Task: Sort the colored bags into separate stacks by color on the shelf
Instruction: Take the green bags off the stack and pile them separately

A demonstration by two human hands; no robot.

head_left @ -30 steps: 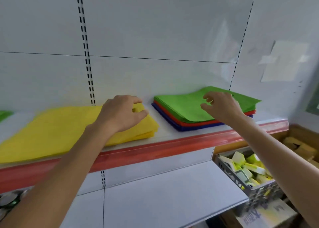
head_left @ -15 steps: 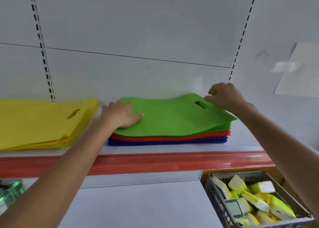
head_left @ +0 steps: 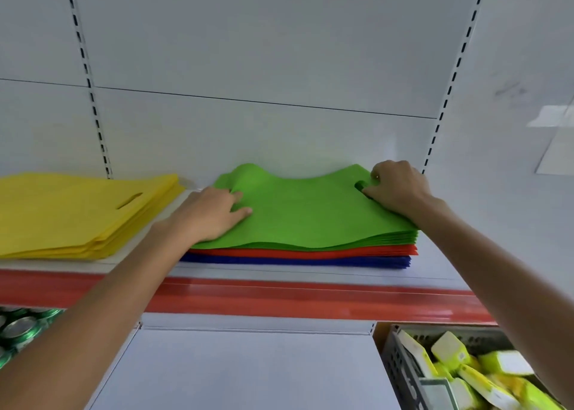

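Right grip (head_left: 394,189), the person's right hand, is curled on the far right corner of the green bags (head_left: 304,214), fingers hooked at the handle cut-out, so it is holding them. Left grip (head_left: 214,214) lies wide and mostly flat on the left edge of the same layer, where the cloth is rucked into a ridge just past the fingertips; whether its thumb is tucked underneath is hidden. The green bags sit on top of one mixed pile, over red bags (head_left: 310,251) and blue bags (head_left: 295,261), on the shelf (head_left: 279,274). Yellow bags (head_left: 77,214) are already stacked alone just to the left. The likely step is lifting the green layer off, and it looks risky. The cloth is thin and floppy, so with only one corner held the layer may fan apart. Some green bags may stay behind, or red ones may drag toward the front edge. Anything that slides past the red strip (head_left: 279,297) would probably drop to the lower shelf (head_left: 248,369). The shelf is pale and smooth, backed by a white panel (head_left: 279,52) with slotted uprights. Below sit green cans (head_left: 21,329) at left and a grey crate (head_left: 400,366) of yellow-green packets (head_left: 450,350) at right.
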